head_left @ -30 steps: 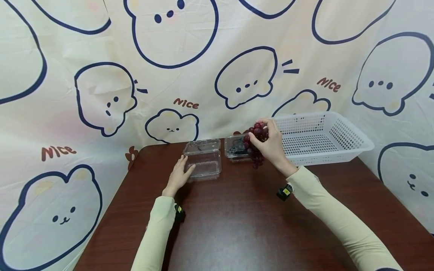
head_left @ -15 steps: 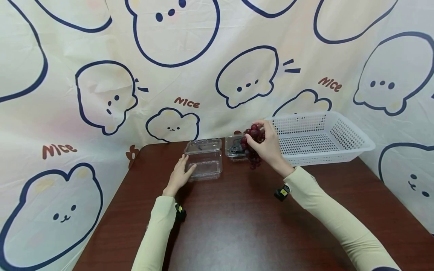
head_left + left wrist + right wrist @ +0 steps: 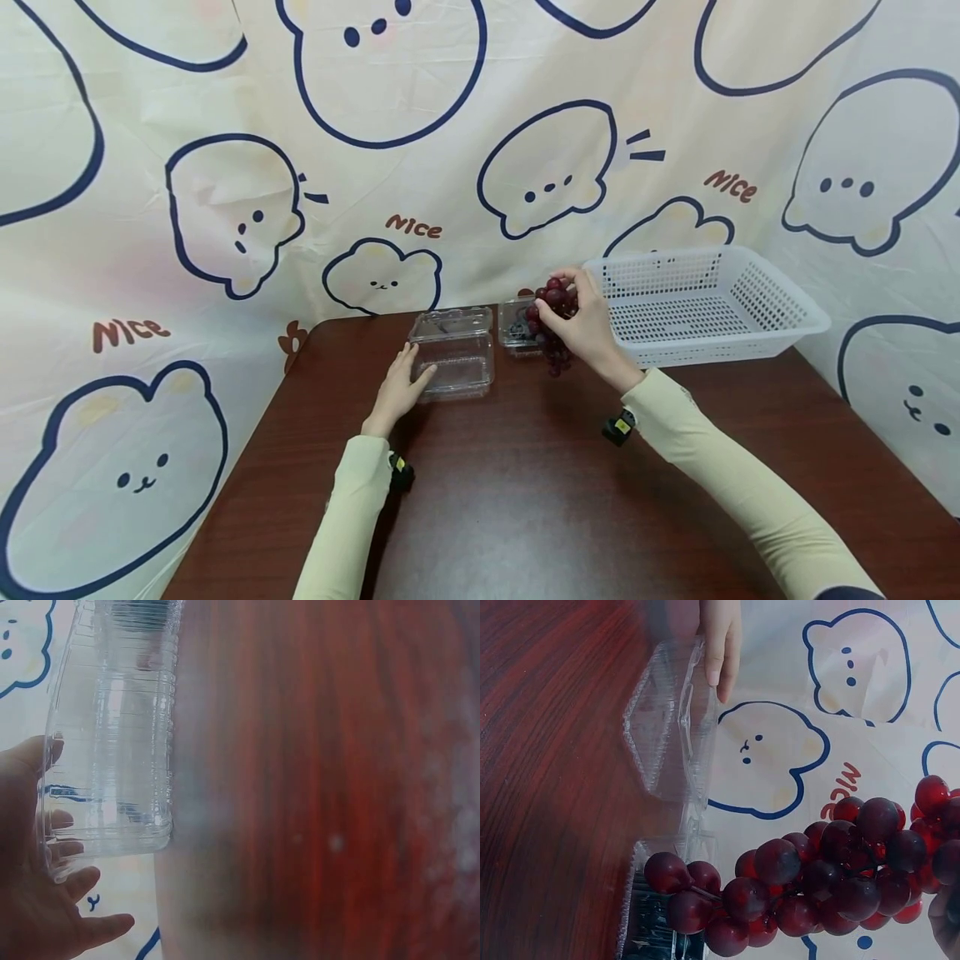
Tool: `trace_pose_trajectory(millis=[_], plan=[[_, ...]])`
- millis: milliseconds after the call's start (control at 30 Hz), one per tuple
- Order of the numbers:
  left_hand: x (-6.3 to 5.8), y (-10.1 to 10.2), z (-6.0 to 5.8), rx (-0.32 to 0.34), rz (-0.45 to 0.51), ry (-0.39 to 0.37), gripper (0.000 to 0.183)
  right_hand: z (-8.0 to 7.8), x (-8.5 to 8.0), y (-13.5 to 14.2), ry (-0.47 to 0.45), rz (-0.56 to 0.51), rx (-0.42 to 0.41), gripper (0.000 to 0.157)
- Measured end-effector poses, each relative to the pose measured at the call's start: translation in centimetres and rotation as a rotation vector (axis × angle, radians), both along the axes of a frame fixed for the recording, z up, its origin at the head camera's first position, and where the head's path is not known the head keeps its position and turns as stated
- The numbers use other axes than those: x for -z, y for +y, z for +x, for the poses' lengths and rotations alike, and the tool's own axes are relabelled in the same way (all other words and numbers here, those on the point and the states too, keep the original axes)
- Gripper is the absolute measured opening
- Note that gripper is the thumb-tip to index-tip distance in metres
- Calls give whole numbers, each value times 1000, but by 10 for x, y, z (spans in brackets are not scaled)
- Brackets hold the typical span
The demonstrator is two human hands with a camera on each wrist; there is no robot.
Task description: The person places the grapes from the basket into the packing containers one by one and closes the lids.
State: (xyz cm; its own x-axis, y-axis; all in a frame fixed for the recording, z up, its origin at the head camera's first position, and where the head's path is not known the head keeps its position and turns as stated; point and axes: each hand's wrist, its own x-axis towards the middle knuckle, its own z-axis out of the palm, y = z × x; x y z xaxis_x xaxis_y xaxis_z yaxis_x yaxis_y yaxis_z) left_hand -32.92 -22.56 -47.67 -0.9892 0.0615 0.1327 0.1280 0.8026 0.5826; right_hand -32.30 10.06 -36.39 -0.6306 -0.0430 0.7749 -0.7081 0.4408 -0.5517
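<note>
A bunch of dark red grapes (image 3: pixel 557 321) hangs from my right hand (image 3: pixel 592 333), which pinches it near the top between thumb and fingers. Large in the right wrist view, the grapes (image 3: pixel 840 877) cover part of a second clear box. My left hand (image 3: pixel 396 387) rests with fingers spread against the left side of an open clear plastic clamshell box (image 3: pixel 453 371), whose lid stands folded back. Through its clear wall, several fingertips show in the left wrist view, the box (image 3: pixel 112 757) lying beside the palm.
Just right of the open box stands another clear box (image 3: pixel 513 327) with something dark inside, partly hidden by the grapes. A white perforated plastic basket (image 3: pixel 712 346) sits at the back right. The brown wooden table (image 3: pixel 510 500) meets a patterned cloth wall (image 3: pixel 450 183).
My right hand has moved a little left with the grapes, away from the basket and over the second box. The left hand has stayed at the open clamshell box.
</note>
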Motion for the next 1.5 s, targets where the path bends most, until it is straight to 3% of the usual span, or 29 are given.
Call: trace_pose_trajectory(millis=[867, 1067, 1500], plan=[[1, 3, 0, -2, -2, 7, 72, -5, -3, -27, -28, 85, -27, 43], [0, 3, 2, -4, 6, 3, 72, -6, -5, -39, -29, 65, -69, 44], [1, 2, 1, -5, 0, -1, 73, -7, -12, -52, -58, 72, -77, 43]])
